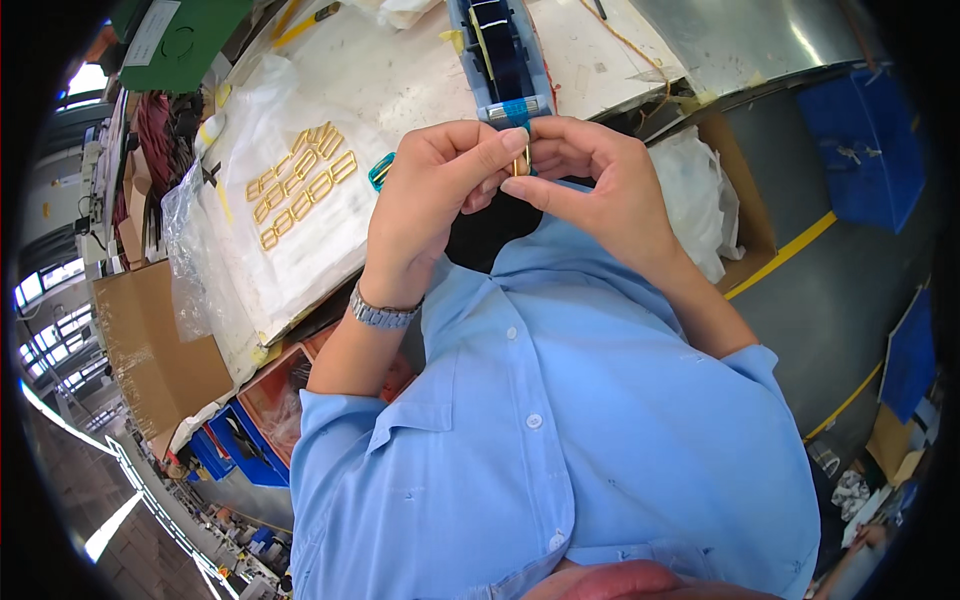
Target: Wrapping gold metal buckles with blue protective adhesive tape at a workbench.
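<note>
Nearest, a blue shirt (620, 420) is filling the lower middle, and a metal watch (385, 312) is circling the left wrist. On the near left, a blue bin (245, 445) and a red crate (275, 400) are standing below the edge of the surface (400, 65), with a brown carton (160, 350) farther left. At the near edge of the surface, the left hand (428, 185) is pinching a small gold piece (516, 168) between thumb and fingers; the right hand (605, 180) is gripping it from the right, its fingertips partly hiding the piece. The piece is sitting between the two hands, just in front of a tape dispenser (537, 65), where blue tape (516, 110) is lying across the near end. Just left of the left hand, a teal piece (381, 172) is resting on the surface. Farther left, gold buckles (302, 187) are lying in slanting rows on a white sheet (272, 110). To the right, a white bag (692, 195) is bulging beside cardboard, and another blue container (865, 150) is standing beyond a yellow floor line (785, 252). On the far left, a green box (185, 45) is standing near a yellow tool (300, 27).
</note>
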Action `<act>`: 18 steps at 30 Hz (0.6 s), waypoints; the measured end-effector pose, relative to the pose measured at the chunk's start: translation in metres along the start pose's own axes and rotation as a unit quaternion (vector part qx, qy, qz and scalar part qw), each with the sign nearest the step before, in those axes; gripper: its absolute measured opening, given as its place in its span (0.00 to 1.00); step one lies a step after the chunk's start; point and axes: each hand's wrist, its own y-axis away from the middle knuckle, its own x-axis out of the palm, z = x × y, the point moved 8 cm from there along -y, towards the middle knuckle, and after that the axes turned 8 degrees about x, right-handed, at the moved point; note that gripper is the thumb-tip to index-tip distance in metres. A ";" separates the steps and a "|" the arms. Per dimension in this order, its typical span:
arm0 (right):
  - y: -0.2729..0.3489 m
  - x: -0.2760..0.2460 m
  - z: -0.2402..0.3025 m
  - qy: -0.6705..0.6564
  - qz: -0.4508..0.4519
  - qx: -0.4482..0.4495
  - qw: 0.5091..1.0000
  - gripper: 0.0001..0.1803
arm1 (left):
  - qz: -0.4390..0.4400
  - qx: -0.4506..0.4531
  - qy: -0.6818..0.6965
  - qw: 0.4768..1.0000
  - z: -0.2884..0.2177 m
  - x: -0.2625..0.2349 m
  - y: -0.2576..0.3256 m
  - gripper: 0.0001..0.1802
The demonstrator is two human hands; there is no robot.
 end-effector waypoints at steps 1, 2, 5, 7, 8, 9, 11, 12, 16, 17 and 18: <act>-0.001 0.002 -0.001 0.004 0.002 0.000 1.000 0.25 | -0.001 0.003 0.003 1.000 0.000 -0.001 -0.001 0.17; 0.000 0.003 -0.003 -0.006 -0.009 -0.002 1.000 0.25 | 0.001 -0.002 0.007 1.000 0.001 -0.002 -0.002 0.18; 0.003 0.003 -0.002 -0.011 -0.024 0.001 1.000 0.26 | 0.002 -0.004 0.009 1.000 -0.001 0.000 -0.002 0.18; 0.003 0.002 0.000 -0.007 -0.029 0.007 1.000 0.26 | -0.001 -0.003 0.008 1.000 -0.001 0.000 -0.001 0.19; 0.004 0.000 -0.001 0.000 -0.033 0.015 0.999 0.25 | 0.000 -0.007 0.011 1.000 0.000 0.000 -0.001 0.18; 0.003 -0.001 -0.001 0.008 -0.037 0.024 0.999 0.25 | 0.001 -0.010 0.014 1.000 0.001 0.001 -0.001 0.18; 0.002 0.000 0.003 0.000 -0.032 0.026 0.999 0.24 | -0.007 0.021 0.017 1.000 0.002 0.000 0.002 0.18; 0.002 0.000 0.004 -0.008 -0.029 0.028 0.999 0.23 | -0.014 0.051 0.018 0.998 -0.001 -0.001 0.005 0.17; -0.002 -0.002 -0.001 -0.043 -0.032 0.038 0.998 0.22 | -0.094 0.136 -0.082 0.983 -0.009 0.001 0.025 0.12; -0.003 -0.003 -0.007 -0.073 -0.028 0.054 0.995 0.21 | -0.107 0.255 -0.190 0.942 -0.023 0.005 0.036 0.08; -0.003 -0.003 -0.011 -0.103 -0.025 0.071 0.992 0.20 | -0.118 0.369 -0.291 0.875 -0.035 0.014 0.047 0.07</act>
